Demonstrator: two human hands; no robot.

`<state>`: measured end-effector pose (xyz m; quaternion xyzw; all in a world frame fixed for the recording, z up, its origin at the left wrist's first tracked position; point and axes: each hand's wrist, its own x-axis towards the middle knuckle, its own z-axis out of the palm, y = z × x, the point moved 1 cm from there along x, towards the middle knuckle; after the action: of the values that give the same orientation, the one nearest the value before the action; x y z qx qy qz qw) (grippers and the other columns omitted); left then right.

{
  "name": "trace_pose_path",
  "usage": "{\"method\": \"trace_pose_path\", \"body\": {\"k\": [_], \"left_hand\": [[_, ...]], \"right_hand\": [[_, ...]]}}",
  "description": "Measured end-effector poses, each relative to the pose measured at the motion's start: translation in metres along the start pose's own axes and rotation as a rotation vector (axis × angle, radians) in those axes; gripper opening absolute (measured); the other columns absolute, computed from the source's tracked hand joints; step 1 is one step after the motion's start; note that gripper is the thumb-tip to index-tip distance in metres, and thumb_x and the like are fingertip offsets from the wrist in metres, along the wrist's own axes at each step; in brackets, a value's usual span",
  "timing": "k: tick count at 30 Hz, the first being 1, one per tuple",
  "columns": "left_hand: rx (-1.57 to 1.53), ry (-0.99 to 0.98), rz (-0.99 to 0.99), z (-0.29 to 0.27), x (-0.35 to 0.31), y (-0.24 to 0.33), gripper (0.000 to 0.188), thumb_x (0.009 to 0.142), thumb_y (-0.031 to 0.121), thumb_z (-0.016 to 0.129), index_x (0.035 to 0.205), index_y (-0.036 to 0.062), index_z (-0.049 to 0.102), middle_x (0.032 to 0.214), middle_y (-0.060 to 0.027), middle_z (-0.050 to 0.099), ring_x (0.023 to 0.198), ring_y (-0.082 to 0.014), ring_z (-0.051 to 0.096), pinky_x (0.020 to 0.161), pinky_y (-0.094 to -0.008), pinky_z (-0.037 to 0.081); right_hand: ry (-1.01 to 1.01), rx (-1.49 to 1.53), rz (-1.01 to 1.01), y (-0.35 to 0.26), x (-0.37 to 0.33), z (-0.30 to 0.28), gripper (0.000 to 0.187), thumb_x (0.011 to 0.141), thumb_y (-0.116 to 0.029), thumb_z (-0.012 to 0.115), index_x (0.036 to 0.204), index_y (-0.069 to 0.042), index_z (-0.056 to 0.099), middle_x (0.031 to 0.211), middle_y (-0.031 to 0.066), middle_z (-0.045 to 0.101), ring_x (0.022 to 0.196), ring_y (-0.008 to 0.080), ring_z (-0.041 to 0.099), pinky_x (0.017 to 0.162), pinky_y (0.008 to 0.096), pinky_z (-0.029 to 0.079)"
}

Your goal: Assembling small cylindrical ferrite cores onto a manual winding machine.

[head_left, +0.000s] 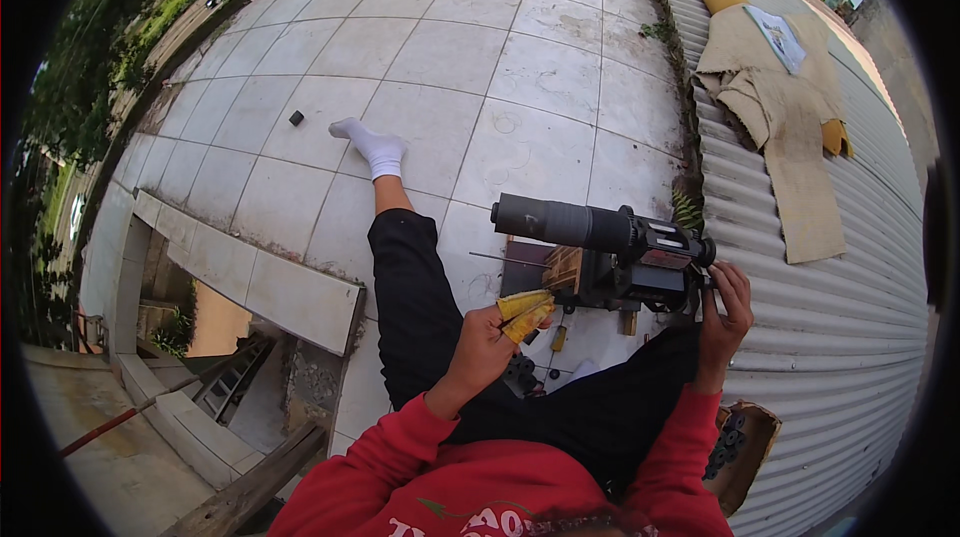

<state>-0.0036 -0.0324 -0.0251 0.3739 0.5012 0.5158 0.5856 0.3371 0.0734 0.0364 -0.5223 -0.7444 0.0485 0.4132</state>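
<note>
My left hand [481, 345] is closed around a worn yellow two-part piece [527, 315], whose exact kind I cannot make out. It is held up close to the left side of a black machine [655, 277] between my legs. On top of that machine lies a long black barrel [550, 220], much like a camera lens, pointing left. A brown block [566, 269] sits at its left side, with a thin metal rod [508, 260] beside it. My right hand [728, 309] bends its fingers against the machine's right end; whether they grip a part there is hidden.
Beside my right arm, a cardboard box [765, 429] holds several dark cylindrical pieces. A small black block [296, 118] lies on the tiled floor [430, 57]. Corrugated roofing [800, 337] with sackcloth [800, 177] runs along the right. At left, a raised ledge [285, 292] borders an opening.
</note>
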Motion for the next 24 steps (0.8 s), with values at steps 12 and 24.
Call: {"method": "trace_pose_path", "body": {"k": [12, 24], "left_hand": [[-0.030, -0.049, -0.007, 0.008, -0.002, 0.002, 0.032, 0.111, 0.020, 0.069, 0.135, -0.0018, 0.074, 0.106, -0.0016, 0.082, 0.083, -0.0002, 0.065, 0.068, -0.0193, 0.049], [0.002, -0.066, 0.035, 0.000, 0.006, -0.002, 0.033, 0.113, 0.018, 0.065, 0.140, -0.0005, 0.070, 0.116, -0.0067, 0.082, 0.100, -0.0090, 0.077, 0.070, -0.0209, 0.055]], "right_hand": [[-0.180, 0.077, 0.136, 0.078, 0.039, 0.055, 0.039, 0.084, 0.008, 0.075, 0.121, -0.003, 0.079, 0.109, 0.0134, 0.079, 0.108, 0.0294, 0.075, 0.099, 0.0379, 0.056], [-0.088, 0.095, 0.103, 0.010, -0.027, 0.004, 0.041, 0.080, 0.017, 0.073, 0.117, 0.000, 0.080, 0.122, 0.0137, 0.078, 0.124, 0.0311, 0.072, 0.110, 0.0418, 0.052]]}}
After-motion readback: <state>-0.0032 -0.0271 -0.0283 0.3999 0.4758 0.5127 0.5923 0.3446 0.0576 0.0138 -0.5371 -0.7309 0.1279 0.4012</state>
